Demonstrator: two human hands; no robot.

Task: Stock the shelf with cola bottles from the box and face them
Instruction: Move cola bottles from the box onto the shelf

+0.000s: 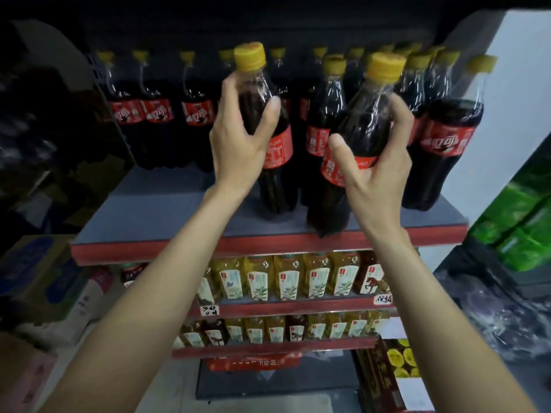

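Two bare arms reaching up, each gripping a bottle. Left hand (238, 144) wrapped round the shoulder of a cola bottle (268, 138), thumb at the front, fingers curled behind; bottle upright with its base on or just above the shelf (155, 216), label turned partly sideways. Right hand (375, 156) curled round a second cola bottle (346, 150), thumb across the label, tilted, its base at the front edge of the shelf and apparently not yet settled.

Just behind, near the right end, more bottles (447, 138) already standing, the foremost with its label facing out. Farther back, a back row (155, 111) along the rear wall, labels mostly forward.

Probably well under way: rear stocked, right side filling. Left to do: seating these two, turning their labels forward, and filling the bare front-left stretch. Box not identifiable for certain, so remaining stock unknown. Lower down, tea bottles (286, 278) on the shelves beneath.
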